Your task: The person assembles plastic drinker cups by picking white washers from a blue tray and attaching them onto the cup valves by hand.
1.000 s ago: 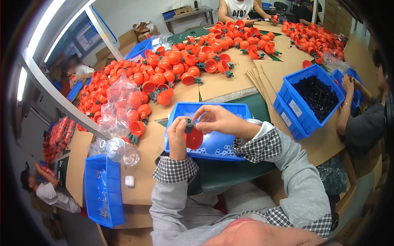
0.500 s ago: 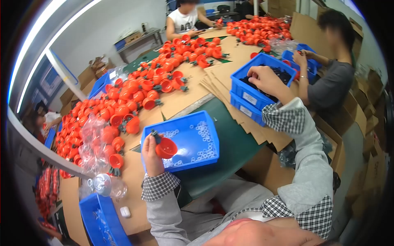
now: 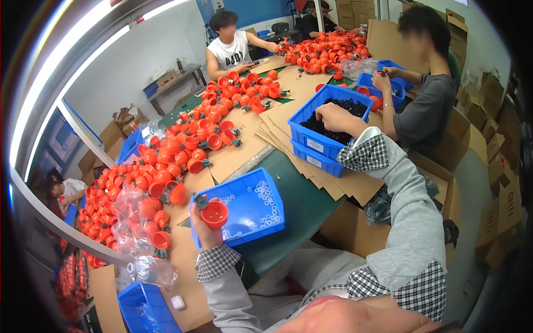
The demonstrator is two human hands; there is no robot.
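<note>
In my left hand [image 3: 205, 233] is a small red cup [image 3: 215, 215] with a dark fitting on its side, its open mouth facing up toward me. The hand is closed around it at the left edge of a shallow blue tray [image 3: 236, 210]. Small white rings [image 3: 267, 201] lie scattered in that tray. My right hand [image 3: 337, 119] reaches into a blue bin [image 3: 302, 133] of small black parts [image 3: 348, 105]. Its fingers are bent together and point down; the fingertips are among the parts, and what they grip cannot be made out. A second blue bin [image 3: 332, 166] sits underneath.
Many red cups [image 3: 166, 158] are heaped along the table's left and far side. A clear bottle [image 3: 155, 271], a white case [image 3: 177, 302] and another blue bin [image 3: 133, 297] are at lower left. Cardboard sheets [image 3: 294, 158] lie mid-table. Co-workers sit opposite and at right.
My right hand has lowered, its fingers going from above the black parts down among them. My left hand still holds the red cup, which is turned a little. The camera view has shifted.
</note>
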